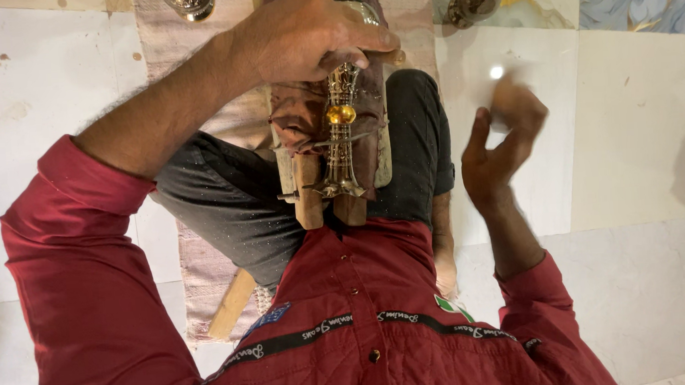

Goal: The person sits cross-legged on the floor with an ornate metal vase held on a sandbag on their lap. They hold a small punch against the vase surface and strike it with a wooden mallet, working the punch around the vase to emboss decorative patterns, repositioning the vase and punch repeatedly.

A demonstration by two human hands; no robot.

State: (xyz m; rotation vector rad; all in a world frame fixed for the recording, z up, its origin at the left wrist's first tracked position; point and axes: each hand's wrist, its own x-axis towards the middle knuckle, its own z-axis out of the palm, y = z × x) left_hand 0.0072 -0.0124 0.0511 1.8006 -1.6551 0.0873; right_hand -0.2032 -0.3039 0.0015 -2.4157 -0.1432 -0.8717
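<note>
1. Seated cross-legged on a pale tiled floor (645,155), a strip of worn cloth (179,35) underneath.
2. Resting across the lap, a wooden block (308,191) wrapped in brown cloth, bearing an ornate brass piece (342,148) with an amber bead.
3. Left hand (307,34) closed over the piece's upper end, pinning it to the block.
4. Right hand (504,145) raised beside the knee, blurred, fingers loosely curled; whether holding anything, cannot tell.
5. Seemingly mid-work on the clamped metal; next move calls for a firm left grip.
</note>
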